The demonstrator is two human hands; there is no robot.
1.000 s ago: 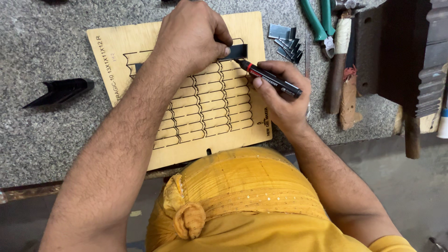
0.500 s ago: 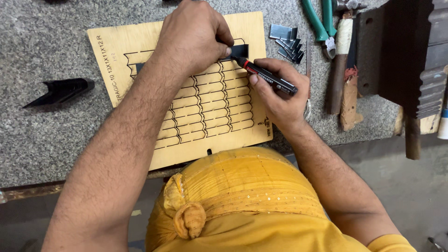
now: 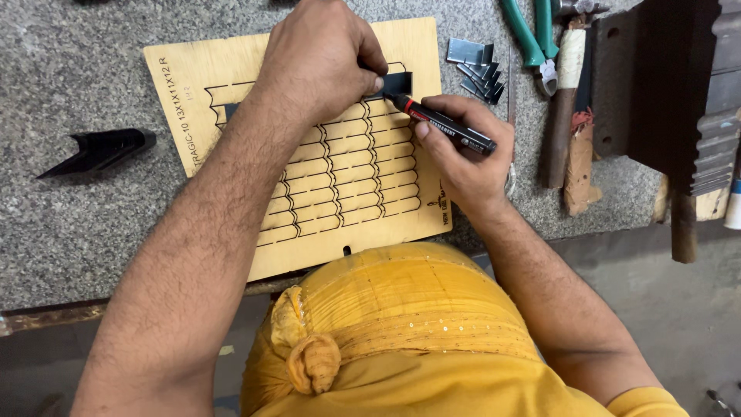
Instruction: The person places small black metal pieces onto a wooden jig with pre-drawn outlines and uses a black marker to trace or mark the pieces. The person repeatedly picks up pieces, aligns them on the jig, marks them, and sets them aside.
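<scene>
A plywood die board (image 3: 363, 185) with rows of dark cut slots lies on the grey granite bench. My left hand (image 3: 324, 62) presses down on its upper middle, fingertips pinching a small dark strip (image 3: 395, 82) against the board. My right hand (image 3: 463, 154) grips a black marker with a red band (image 3: 444, 126), tip touching the board right beside that strip. A yellow cloth head covering (image 3: 401, 332) fills the lower middle and hides the board's near edge.
A black angled metal piece (image 3: 96, 150) lies at the left on the granite bench (image 3: 77, 232). Several small steel blade pieces (image 3: 475, 66) sit right of the board. Green-handled pliers (image 3: 529, 35), a wooden-handled hammer (image 3: 559, 108) and a dark metal block (image 3: 664, 85) crowd the right side.
Almost nothing differs. My right hand has shifted the marker tip slightly along the strip while my left hand stays pressed in place.
</scene>
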